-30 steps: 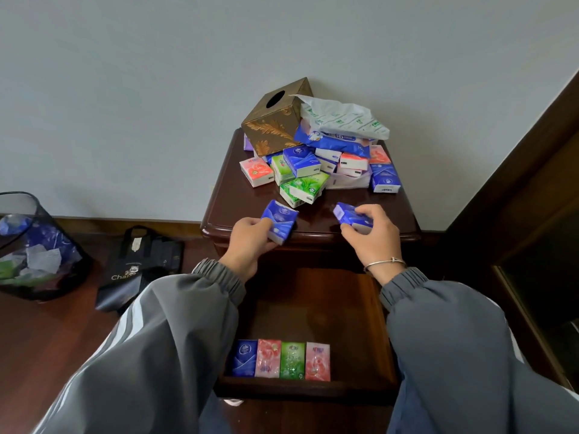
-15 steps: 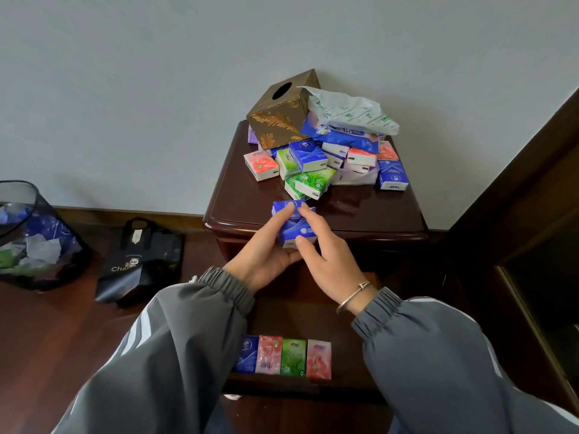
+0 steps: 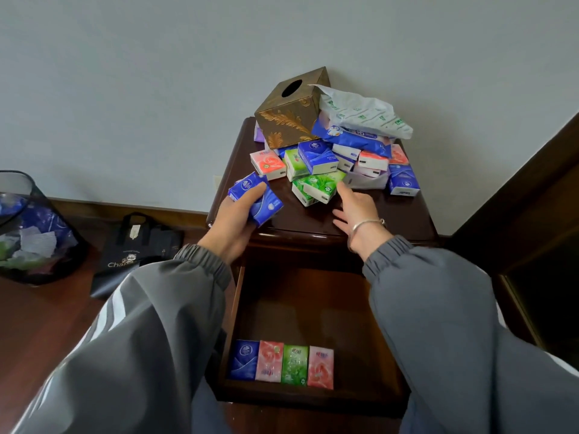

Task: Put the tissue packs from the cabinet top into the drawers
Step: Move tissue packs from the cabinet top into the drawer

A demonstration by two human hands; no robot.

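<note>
My left hand (image 3: 233,219) grips a stack of blue tissue packs (image 3: 260,198) above the front left corner of the dark wooden cabinet top (image 3: 401,217). My right hand (image 3: 355,206) is empty, fingers spread, its tips close to a green pack (image 3: 316,187) at the front of a pile of several packs (image 3: 332,166). Below, the open drawer (image 3: 313,302) holds a row of flat packs along its front: blue (image 3: 243,360), pink (image 3: 270,361), green (image 3: 294,364) and pink (image 3: 320,367).
A gold tissue box (image 3: 289,115) and large soft tissue bags (image 3: 360,120) sit at the back of the cabinet top against the wall. On the floor to the left are a black bag (image 3: 134,252) and a mesh waste bin (image 3: 29,233). Dark wooden furniture (image 3: 532,198) stands at the right.
My right hand passed its blue pack onto the one in my left hand, let go, and moved right toward the green pack. My left hand shifted left holding both blue packs.
</note>
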